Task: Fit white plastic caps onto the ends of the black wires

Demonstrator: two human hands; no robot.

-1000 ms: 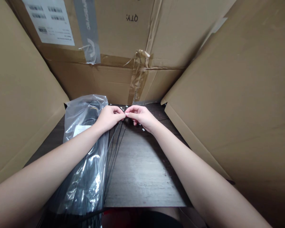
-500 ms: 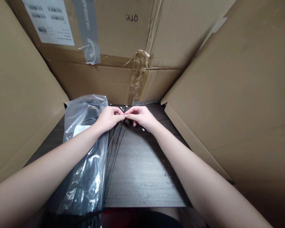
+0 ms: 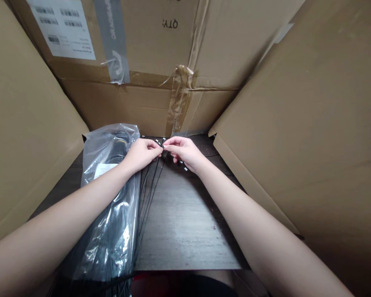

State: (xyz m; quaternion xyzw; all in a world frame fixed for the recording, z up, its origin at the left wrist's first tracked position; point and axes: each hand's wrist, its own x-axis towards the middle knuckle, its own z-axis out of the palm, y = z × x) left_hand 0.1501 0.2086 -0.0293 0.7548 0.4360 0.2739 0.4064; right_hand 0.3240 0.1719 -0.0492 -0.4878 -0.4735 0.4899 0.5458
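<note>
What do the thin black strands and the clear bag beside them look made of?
The thin black strands look like matte black plastic, perhaps nylon ties or coated wire; they are too thin to tell which. The clear bag looks like glossy polythene film, judging by its wrinkles and bright glare.

Here we are, looking out from the person's head, tipped forward and down along both forearms, close in on the left hand [image 3: 141, 155] and right hand [image 3: 184, 153] meeting mid-frame, cardboard boxes [image 3: 142, 107] rising just beyond the hands, a dark wooden tabletop [image 3: 185, 222] right below them.
</note>
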